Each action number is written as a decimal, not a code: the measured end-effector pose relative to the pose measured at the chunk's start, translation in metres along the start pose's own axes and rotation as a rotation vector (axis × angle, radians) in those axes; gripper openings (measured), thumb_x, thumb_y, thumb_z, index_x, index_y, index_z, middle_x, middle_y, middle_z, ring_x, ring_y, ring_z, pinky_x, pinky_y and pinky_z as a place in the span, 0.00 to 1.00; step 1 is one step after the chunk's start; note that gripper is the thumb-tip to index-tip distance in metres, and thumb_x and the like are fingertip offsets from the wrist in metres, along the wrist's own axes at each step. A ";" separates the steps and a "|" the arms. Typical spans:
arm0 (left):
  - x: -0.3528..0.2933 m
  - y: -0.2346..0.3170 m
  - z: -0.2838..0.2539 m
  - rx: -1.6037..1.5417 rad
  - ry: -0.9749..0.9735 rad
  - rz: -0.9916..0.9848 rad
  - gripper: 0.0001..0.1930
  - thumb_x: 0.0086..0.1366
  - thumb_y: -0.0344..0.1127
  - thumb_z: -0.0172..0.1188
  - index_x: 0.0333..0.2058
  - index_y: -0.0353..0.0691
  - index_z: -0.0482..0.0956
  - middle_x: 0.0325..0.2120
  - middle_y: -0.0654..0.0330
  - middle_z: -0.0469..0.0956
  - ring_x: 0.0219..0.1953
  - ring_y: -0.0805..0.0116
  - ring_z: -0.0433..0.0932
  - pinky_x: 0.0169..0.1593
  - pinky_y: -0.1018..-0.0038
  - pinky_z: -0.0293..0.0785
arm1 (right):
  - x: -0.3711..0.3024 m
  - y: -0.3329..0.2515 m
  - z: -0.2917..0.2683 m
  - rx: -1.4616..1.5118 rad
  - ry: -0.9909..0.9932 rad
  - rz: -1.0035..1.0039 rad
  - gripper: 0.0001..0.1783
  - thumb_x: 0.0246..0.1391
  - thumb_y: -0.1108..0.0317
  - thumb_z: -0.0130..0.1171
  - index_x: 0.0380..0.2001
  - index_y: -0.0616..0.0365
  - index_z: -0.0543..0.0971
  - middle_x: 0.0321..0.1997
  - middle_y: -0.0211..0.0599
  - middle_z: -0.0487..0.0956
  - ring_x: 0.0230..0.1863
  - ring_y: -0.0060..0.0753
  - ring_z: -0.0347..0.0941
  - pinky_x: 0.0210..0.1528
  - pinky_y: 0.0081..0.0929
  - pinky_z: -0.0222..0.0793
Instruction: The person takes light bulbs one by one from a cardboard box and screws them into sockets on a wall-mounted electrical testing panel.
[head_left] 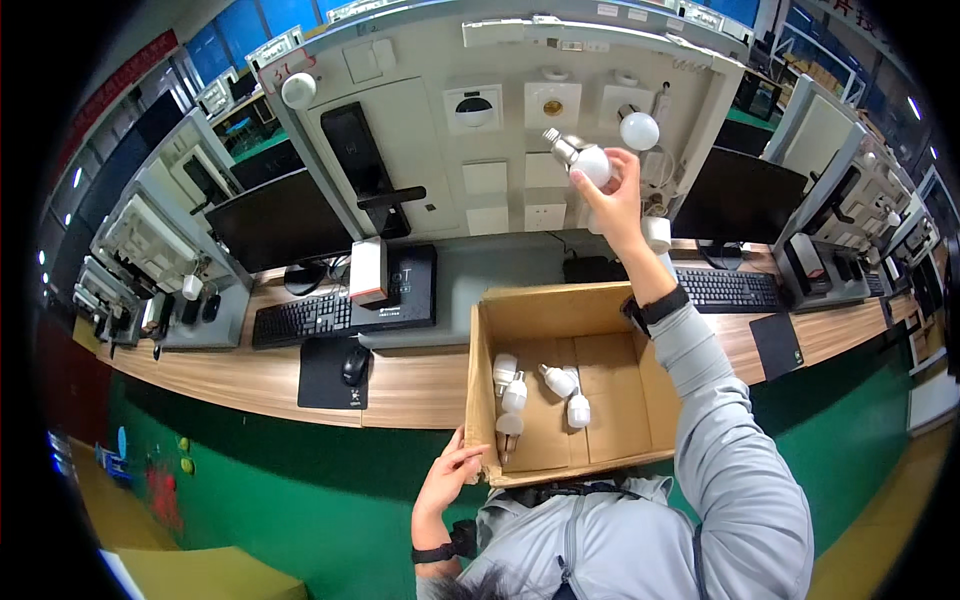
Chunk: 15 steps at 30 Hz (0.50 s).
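My right hand (618,195) is raised in front of the upright display panel (420,130), its fingers closed around a white light bulb (592,166). The bulb's silver metal end points up and to the left. Just right of it, a round white bulb (639,131) is mounted on the panel. Below, an open cardboard box (620,400) rests between the desk and my body. Several white bulbs (514,394) lie inside it, mostly toward the left and middle. My left hand (450,476) grips the box's near left corner; part of its fingers is hidden.
Dark monitors (280,220) and keyboards (725,288) stand on the wooden desk either side of the panel. A black box (408,290) with a white carton (369,270) on it lies left of the cardboard box. A mouse (355,365) sits on a pad. The floor (370,500) is green.
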<state>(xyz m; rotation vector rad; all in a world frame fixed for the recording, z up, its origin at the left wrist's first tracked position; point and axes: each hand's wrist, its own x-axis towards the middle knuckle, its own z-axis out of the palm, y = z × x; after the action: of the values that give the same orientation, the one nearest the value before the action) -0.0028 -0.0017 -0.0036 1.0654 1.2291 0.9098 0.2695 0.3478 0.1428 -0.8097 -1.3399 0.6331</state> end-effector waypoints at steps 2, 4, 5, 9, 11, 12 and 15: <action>0.001 -0.005 -0.001 0.015 0.006 0.008 0.16 0.60 0.22 0.53 0.47 0.35 0.79 0.68 0.51 0.48 0.67 0.61 0.55 0.64 0.70 0.55 | 0.016 0.001 0.002 -0.183 0.090 -0.162 0.29 0.46 0.65 0.69 0.50 0.54 0.67 0.51 0.39 0.72 0.47 0.35 0.73 0.47 0.31 0.72; 0.001 -0.001 0.000 0.023 0.015 -0.013 0.16 0.61 0.23 0.53 0.47 0.35 0.79 0.68 0.51 0.48 0.67 0.60 0.55 0.64 0.70 0.54 | 0.030 -0.001 0.005 -0.372 0.143 -0.335 0.30 0.43 0.68 0.70 0.49 0.53 0.67 0.52 0.40 0.72 0.49 0.41 0.72 0.49 0.34 0.71; 0.001 -0.002 -0.001 0.026 0.019 -0.018 0.16 0.61 0.23 0.53 0.48 0.35 0.79 0.68 0.51 0.47 0.67 0.61 0.55 0.64 0.70 0.54 | 0.036 -0.002 0.007 -0.470 0.150 -0.429 0.30 0.42 0.69 0.70 0.49 0.52 0.68 0.52 0.41 0.71 0.50 0.45 0.72 0.50 0.35 0.71; 0.000 -0.009 -0.005 0.023 -0.024 0.007 0.17 0.62 0.27 0.54 0.50 0.41 0.79 0.68 0.47 0.45 0.69 0.57 0.49 0.66 0.69 0.51 | 0.044 -0.004 0.020 -0.724 0.112 -0.612 0.30 0.40 0.67 0.70 0.48 0.51 0.69 0.52 0.40 0.71 0.50 0.47 0.71 0.48 0.40 0.72; 0.001 -0.009 -0.006 0.005 -0.017 -0.021 0.17 0.62 0.27 0.54 0.50 0.41 0.79 0.68 0.47 0.45 0.69 0.57 0.49 0.66 0.69 0.50 | 0.045 -0.004 0.022 -0.888 0.089 -0.650 0.27 0.41 0.61 0.69 0.45 0.49 0.70 0.51 0.40 0.73 0.46 0.45 0.74 0.42 0.43 0.74; 0.000 -0.009 -0.005 -0.006 -0.011 -0.039 0.17 0.62 0.27 0.54 0.50 0.41 0.79 0.68 0.47 0.45 0.69 0.57 0.49 0.66 0.69 0.50 | 0.045 -0.007 0.024 -0.916 0.069 -0.554 0.27 0.42 0.60 0.69 0.44 0.51 0.69 0.49 0.42 0.73 0.44 0.46 0.75 0.40 0.41 0.75; 0.000 -0.010 -0.005 -0.006 -0.009 -0.015 0.17 0.62 0.27 0.55 0.50 0.41 0.79 0.68 0.47 0.45 0.69 0.57 0.49 0.66 0.69 0.51 | 0.047 -0.012 0.035 -0.886 0.059 -0.230 0.28 0.44 0.54 0.68 0.42 0.56 0.68 0.45 0.47 0.74 0.36 0.47 0.78 0.34 0.37 0.76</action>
<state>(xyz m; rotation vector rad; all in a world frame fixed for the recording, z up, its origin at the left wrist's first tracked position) -0.0077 -0.0039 -0.0135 1.0524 1.2250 0.8959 0.2410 0.3834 0.1817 -1.3297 -1.6340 -0.2096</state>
